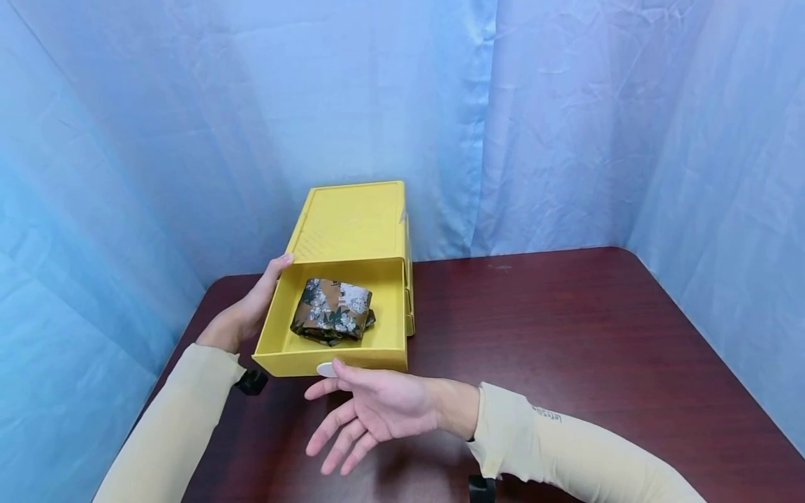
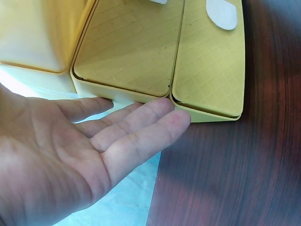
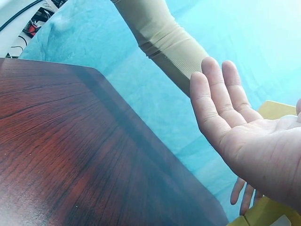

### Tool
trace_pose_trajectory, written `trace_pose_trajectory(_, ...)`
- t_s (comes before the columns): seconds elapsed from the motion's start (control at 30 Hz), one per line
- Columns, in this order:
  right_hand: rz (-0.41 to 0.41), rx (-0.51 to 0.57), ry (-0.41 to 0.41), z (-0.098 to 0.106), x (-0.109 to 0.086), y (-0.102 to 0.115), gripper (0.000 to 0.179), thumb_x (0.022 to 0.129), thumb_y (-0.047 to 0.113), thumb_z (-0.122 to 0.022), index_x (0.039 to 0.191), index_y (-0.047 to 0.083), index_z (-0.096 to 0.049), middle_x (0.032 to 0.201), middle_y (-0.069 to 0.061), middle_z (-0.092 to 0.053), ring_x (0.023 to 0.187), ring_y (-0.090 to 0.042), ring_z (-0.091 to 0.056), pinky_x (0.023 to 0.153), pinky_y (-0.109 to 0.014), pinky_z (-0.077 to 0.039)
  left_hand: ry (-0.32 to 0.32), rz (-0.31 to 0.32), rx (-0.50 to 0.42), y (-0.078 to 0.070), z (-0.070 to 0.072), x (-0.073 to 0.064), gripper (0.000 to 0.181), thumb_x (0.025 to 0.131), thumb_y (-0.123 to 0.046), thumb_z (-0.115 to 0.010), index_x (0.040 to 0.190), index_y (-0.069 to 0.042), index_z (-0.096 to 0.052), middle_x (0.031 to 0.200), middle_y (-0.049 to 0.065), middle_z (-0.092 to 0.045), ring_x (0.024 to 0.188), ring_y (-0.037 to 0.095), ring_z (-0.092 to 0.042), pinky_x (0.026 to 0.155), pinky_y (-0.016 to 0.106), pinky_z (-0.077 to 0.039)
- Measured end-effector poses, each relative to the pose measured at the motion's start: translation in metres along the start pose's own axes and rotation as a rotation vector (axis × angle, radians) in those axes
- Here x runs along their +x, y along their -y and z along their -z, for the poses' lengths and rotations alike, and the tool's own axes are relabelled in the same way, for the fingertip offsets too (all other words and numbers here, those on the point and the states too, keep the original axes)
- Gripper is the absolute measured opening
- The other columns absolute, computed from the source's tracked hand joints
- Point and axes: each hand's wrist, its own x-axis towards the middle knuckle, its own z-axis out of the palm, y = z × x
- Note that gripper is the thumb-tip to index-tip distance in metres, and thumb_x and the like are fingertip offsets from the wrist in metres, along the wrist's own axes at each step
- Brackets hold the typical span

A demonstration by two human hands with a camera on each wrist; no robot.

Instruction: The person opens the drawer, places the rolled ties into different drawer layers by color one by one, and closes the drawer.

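Left hand (image 1: 248, 311): fingers straight and together, laid flat against the left outer wall of the yellow plastic drawer box (image 1: 352, 230); the left wrist view shows the fingertips (image 2: 176, 120) touching the lower edge where the drawer meets the housing. Nothing gripped.

Right hand (image 1: 371, 409): palm turned up, fingers relaxed and spread, holding nothing; it hangs just in front of the drawer's front panel, thumb close to the white oval handle (image 1: 327, 369) (contact cannot be told).

Pulled-out yellow drawer (image 1: 383, 307): slid forward out of the box toward the person, open at the top, resting on the bench.

Folded floral-print cloth in brown, dark green and white (image 1: 332, 311): lies inside the drawer, nearer its left and middle, tilted slightly, apart from the front wall.

Dark red-brown wood-grain bench (image 1: 566, 335): carries the box, which stands toward its far left part.

Cream long sleeves (image 1: 566, 447): cover both forearms down to the wrists.

Small black wrist mounts (image 1: 251, 381): one shows beneath the left wrist, another at the lower edge under the right forearm.

Pale blue wrinkled fabric backdrop (image 1: 566, 119): hangs behind and to both sides of the bench.
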Motion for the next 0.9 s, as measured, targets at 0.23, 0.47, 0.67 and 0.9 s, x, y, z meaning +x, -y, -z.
trace_pose_trajectory(0.23, 0.004, 0.012, -0.008, -0.004, 0.002, 0.004, 0.063, 0.105, 0.064, -0.029, 0.149, 0.019, -0.032, 0.122, -0.018, -0.064, 0.1, -0.029, -0.07, 0.09, -0.043, -0.056, 0.014, 0.007, -0.052, 0.0, 0.0, -0.002, 0.079, 0.095, -0.078, -0.018, 0.129, -0.01, -0.039, 0.093, 0.013, -0.051, 0.075, 0.02, -0.055, 0.07, 0.038, -0.053)
trace_pose_trajectory(0.47, 0.023, 0.034, -0.02, -0.004, 0.007, 0.011, 0.062, 0.104, 0.065, -0.032, 0.145, 0.019, -0.035, 0.118, -0.015, -0.066, 0.098, -0.029, -0.07, 0.089, -0.043, -0.056, 0.019, -0.004, -0.046, 0.001, 0.001, -0.003, 0.075, 0.096, -0.077, -0.018, 0.132, -0.014, -0.037, 0.093, 0.012, -0.046, 0.074, 0.019, -0.052, 0.07, 0.036, -0.051)
trace_pose_trajectory(0.67, 0.04, 0.036, -0.022, -0.002, 0.01, 0.015, 0.061, 0.104, 0.064, -0.031, 0.144, 0.018, -0.035, 0.117, -0.014, -0.066, 0.097, -0.029, -0.071, 0.09, -0.044, -0.056, 0.026, 0.013, -0.022, -0.001, 0.003, -0.003, 0.082, 0.095, -0.079, -0.016, 0.14, -0.013, -0.036, 0.101, 0.016, -0.053, 0.08, 0.023, -0.062, 0.074, 0.037, -0.056)
trace_pose_trajectory(0.9, 0.056, 0.043, -0.036, 0.003, 0.012, 0.019, 0.063, 0.103, 0.066, -0.032, 0.145, 0.018, -0.034, 0.116, -0.014, -0.066, 0.098, -0.03, -0.07, 0.088, -0.043, -0.056, 0.053, 0.014, -0.016, -0.004, 0.002, -0.002, 0.088, 0.095, -0.079, -0.014, 0.148, -0.011, -0.032, 0.113, 0.018, -0.059, 0.089, 0.027, -0.067, 0.078, 0.038, -0.057)
